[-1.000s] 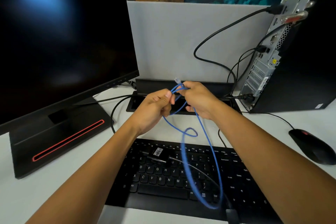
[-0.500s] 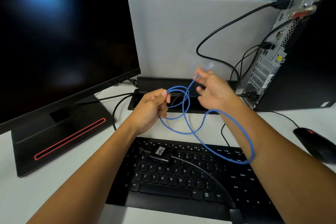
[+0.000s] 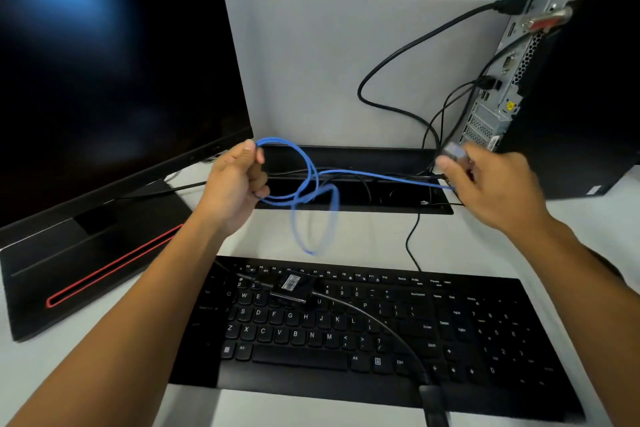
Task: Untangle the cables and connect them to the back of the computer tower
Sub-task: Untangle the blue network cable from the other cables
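Note:
A blue network cable [image 3: 367, 174] is stretched between my hands above the desk. My left hand [image 3: 235, 184] pinches a coiled loop of it near the monitor's lower corner; a blurred loop dangles below. My right hand [image 3: 491, 184] grips the cable's plug end, blurred, just left of the computer tower [image 3: 568, 80]. The tower stands at the right with its rear panel [image 3: 502, 94] facing left; several black cables [image 3: 408, 52] are plugged into it.
A black keyboard [image 3: 467, 333] lies in front, with a black adapter and cable [image 3: 294, 288] resting on its keys. A large monitor [image 3: 104, 62] and its stand fill the left. A black cable tray slot [image 3: 398, 198] sits behind, before a grey divider [image 3: 311, 62].
My hands have moved apart: the right hand swung right toward the tower with the plug end, pulling the blue cable out straighter. The big loop over my right forearm is gone.

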